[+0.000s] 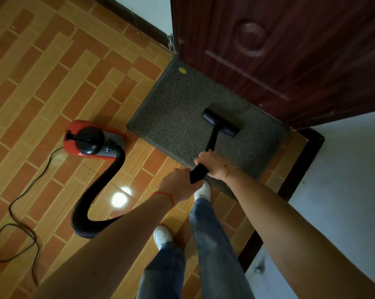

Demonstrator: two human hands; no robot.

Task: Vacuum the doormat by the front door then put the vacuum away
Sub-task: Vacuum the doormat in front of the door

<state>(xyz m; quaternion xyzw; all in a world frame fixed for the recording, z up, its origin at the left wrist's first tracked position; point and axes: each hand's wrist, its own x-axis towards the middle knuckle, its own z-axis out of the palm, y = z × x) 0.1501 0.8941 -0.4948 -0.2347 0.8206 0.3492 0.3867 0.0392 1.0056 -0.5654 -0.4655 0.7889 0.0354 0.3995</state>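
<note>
Doormat (178, 108), dark speckled grey, centre frame against door (290, 50); black nozzle (220, 123) flat on it, left hand (179, 183) and right hand (212, 165) both wrapped round wand (211, 141).

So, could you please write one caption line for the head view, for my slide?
Both hands, left hand and right hand, grip the vacuum wand, nozzle on the doormat by the door.
</note>
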